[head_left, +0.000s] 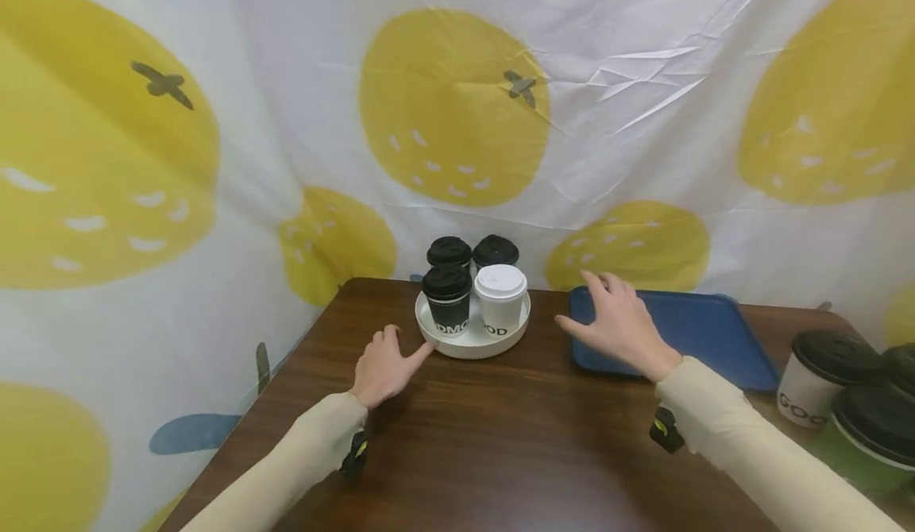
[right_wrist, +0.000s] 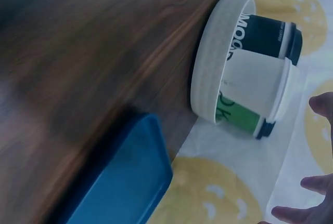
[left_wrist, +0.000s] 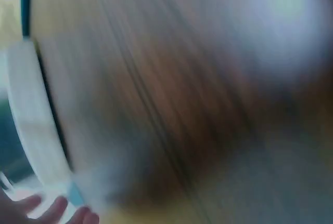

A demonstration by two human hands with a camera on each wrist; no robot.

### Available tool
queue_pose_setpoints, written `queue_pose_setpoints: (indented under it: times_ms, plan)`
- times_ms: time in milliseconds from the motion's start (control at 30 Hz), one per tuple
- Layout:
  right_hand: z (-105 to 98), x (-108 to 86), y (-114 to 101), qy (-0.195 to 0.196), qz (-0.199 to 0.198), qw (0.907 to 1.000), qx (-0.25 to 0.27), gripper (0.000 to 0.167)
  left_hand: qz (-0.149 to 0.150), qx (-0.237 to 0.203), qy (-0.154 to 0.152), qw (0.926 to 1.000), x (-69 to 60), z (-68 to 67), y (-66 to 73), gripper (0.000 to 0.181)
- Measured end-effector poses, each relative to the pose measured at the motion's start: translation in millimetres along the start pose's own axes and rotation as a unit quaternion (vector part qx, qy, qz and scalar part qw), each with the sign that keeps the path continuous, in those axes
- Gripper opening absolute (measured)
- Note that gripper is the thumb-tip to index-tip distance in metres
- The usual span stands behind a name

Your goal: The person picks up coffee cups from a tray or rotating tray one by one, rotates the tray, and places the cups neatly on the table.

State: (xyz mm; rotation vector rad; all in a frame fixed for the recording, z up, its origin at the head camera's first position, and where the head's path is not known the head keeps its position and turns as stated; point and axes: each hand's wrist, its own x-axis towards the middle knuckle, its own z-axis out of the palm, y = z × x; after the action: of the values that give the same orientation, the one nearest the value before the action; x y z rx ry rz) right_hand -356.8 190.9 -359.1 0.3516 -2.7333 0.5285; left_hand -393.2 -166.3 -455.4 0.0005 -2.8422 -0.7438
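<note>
A round white tray (head_left: 469, 352) stands at the back of the table and carries several lidded paper cups. In front are a black cup (head_left: 448, 311) and a white cup with a white lid (head_left: 500, 310); behind them two black lids show. In the right wrist view, one cup on the tray is green (right_wrist: 242, 117). My left hand (head_left: 382, 367) is at the tray's front left, its thumb tip by the rim; whether it touches, I cannot tell. Fingers spread and holding nothing, my right hand (head_left: 618, 321) hovers over the left part of a blue tray (head_left: 693, 333).
At the table's right edge stand more lidded cups, among them a white cup (head_left: 802, 393) and a green cup (head_left: 861, 452) with black lids. A fruit-patterned white curtain (head_left: 300, 79) hangs along the back and left. The tabletop (head_left: 486, 429) is dark wood.
</note>
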Motion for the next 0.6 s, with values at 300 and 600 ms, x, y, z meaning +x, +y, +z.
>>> queue_pose_setpoints:
  times_ms: [300,600]
  plan:
    - [33,36.5,-31,0.01,-0.035,0.9993,0.003,0.084,0.051,-0.029,-0.032,0.9978,49.3,26.2,-4.1,0.126]
    - [61,52.8,-49,0.018,-0.059,0.998,0.012,0.083,0.006,0.009,-0.116,0.9932,62.3,33.1,-6.9,0.13]
